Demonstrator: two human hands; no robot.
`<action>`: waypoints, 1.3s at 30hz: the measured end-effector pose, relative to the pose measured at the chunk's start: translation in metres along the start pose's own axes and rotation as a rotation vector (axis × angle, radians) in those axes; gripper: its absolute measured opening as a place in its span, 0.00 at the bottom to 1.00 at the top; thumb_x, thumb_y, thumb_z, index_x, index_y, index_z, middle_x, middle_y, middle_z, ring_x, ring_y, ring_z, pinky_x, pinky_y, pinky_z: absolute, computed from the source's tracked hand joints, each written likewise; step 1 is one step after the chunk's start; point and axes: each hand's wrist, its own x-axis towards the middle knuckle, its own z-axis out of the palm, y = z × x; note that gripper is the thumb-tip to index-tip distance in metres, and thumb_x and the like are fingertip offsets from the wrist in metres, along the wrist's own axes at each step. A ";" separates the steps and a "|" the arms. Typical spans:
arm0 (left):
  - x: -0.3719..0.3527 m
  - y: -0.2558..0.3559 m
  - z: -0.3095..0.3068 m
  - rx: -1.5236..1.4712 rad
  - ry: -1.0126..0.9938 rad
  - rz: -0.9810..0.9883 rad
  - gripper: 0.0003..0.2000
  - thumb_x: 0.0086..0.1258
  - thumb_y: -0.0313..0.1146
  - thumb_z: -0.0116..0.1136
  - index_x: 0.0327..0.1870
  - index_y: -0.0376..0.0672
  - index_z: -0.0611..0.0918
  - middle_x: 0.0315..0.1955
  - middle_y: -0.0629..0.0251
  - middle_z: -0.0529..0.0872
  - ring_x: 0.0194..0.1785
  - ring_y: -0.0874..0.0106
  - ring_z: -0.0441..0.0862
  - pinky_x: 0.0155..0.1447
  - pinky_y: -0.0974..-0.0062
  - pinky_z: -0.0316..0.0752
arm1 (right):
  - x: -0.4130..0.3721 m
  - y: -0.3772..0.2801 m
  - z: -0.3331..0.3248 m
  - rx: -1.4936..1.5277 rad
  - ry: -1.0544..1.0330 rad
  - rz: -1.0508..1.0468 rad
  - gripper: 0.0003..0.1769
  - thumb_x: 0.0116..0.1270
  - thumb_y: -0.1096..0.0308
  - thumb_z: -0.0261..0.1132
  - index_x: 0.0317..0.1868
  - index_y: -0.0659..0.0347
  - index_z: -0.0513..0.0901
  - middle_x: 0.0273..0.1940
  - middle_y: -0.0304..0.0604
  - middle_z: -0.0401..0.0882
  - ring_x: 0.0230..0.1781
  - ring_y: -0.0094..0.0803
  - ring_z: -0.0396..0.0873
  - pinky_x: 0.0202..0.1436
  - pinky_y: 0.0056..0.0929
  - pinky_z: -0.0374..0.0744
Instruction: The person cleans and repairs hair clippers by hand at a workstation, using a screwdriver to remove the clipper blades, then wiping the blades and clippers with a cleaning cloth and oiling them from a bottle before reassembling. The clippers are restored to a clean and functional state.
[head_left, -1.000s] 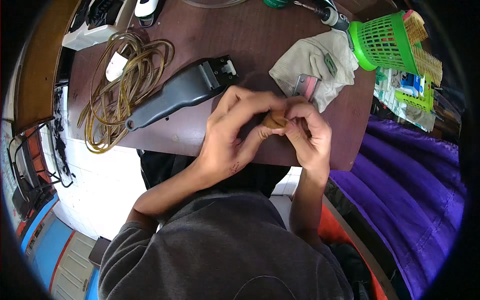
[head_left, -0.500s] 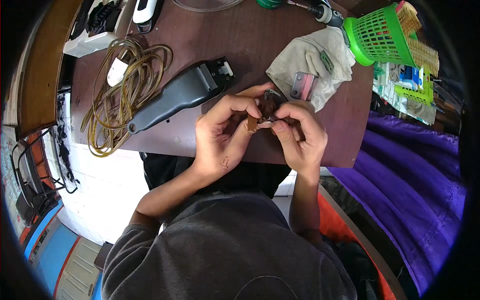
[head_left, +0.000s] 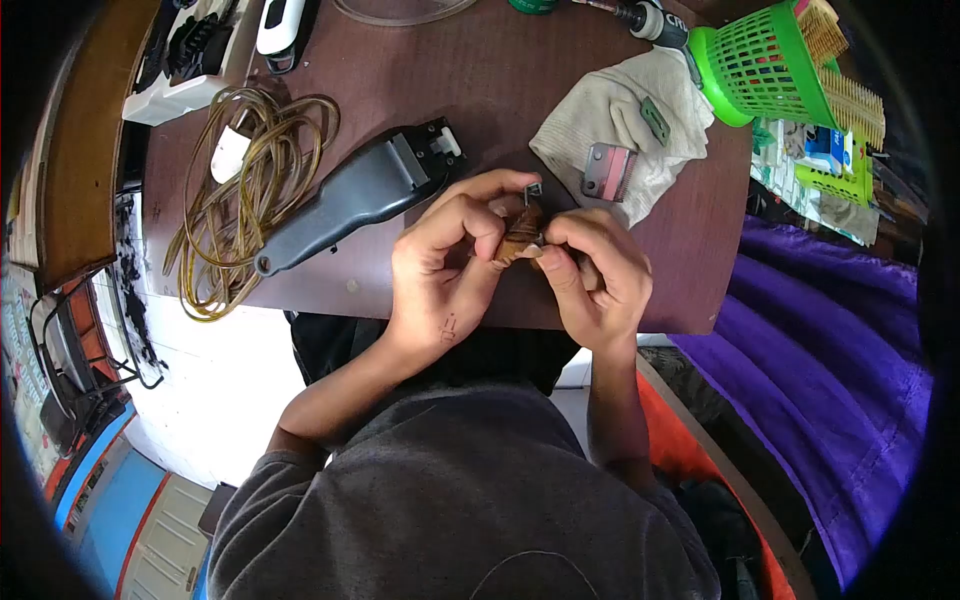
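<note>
Between both hands is a small brown object with a dark metal tip at its upper end. My left hand has its fingers closed around the brown object from the left. My right hand pinches its lower right side with thumb and forefinger. Fingers hide part of the object. A black hair clipper lies left of my hands, its head open at the top. To the upper right, a pink and grey clipper blade and a small green piece rest on a whitish cloth.
A coiled brownish cable lies left on the dark table. A white tray and a white device are at the upper left. A green basket with combs stands at the upper right. Purple fabric hangs right.
The brown object has turned in my fingers and shows more of its ridged side, with its metal tip more upright. The whole view has shifted slightly.
</note>
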 end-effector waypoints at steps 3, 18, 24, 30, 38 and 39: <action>0.000 0.006 0.000 0.020 0.014 -0.005 0.07 0.68 0.12 0.57 0.41 0.34 0.79 0.61 0.49 0.77 0.59 0.69 0.81 0.62 0.72 0.77 | -0.001 0.000 0.001 0.016 0.025 0.039 0.07 0.62 0.78 0.72 0.40 0.67 0.85 0.37 0.46 0.84 0.33 0.32 0.82 0.36 0.26 0.78; -0.003 0.002 -0.006 0.073 0.010 -0.039 0.09 0.71 0.16 0.60 0.49 0.34 0.86 0.55 0.52 0.80 0.53 0.71 0.84 0.55 0.77 0.82 | -0.006 -0.007 0.007 -0.012 0.125 0.033 0.10 0.58 0.79 0.75 0.40 0.64 0.86 0.38 0.45 0.83 0.32 0.30 0.82 0.34 0.25 0.78; -0.002 0.003 -0.003 0.139 0.043 -0.035 0.09 0.69 0.16 0.62 0.48 0.35 0.87 0.54 0.53 0.80 0.52 0.71 0.84 0.55 0.77 0.82 | -0.005 -0.001 0.007 0.025 0.097 0.020 0.09 0.62 0.78 0.73 0.41 0.67 0.83 0.40 0.45 0.82 0.30 0.25 0.78 0.33 0.21 0.75; 0.000 0.002 -0.003 0.169 0.022 -0.004 0.11 0.67 0.15 0.65 0.49 0.36 0.87 0.55 0.53 0.80 0.55 0.70 0.83 0.58 0.75 0.80 | -0.012 -0.003 0.009 0.030 0.154 0.026 0.09 0.61 0.79 0.73 0.41 0.64 0.84 0.38 0.45 0.82 0.31 0.29 0.79 0.33 0.25 0.76; 0.001 0.009 0.004 -0.062 0.044 -0.123 0.29 0.63 0.17 0.70 0.66 0.35 0.73 0.58 0.60 0.80 0.61 0.74 0.80 0.66 0.73 0.75 | -0.001 0.001 0.010 -0.068 0.217 -0.086 0.10 0.60 0.79 0.73 0.42 0.63 0.85 0.40 0.46 0.84 0.34 0.34 0.83 0.39 0.27 0.80; 0.001 0.009 0.003 -0.063 0.043 -0.120 0.29 0.63 0.17 0.70 0.66 0.35 0.73 0.58 0.60 0.80 0.61 0.74 0.80 0.66 0.73 0.75 | -0.003 0.000 0.009 -0.059 0.165 -0.050 0.10 0.60 0.79 0.73 0.43 0.63 0.86 0.40 0.46 0.84 0.35 0.35 0.84 0.40 0.27 0.80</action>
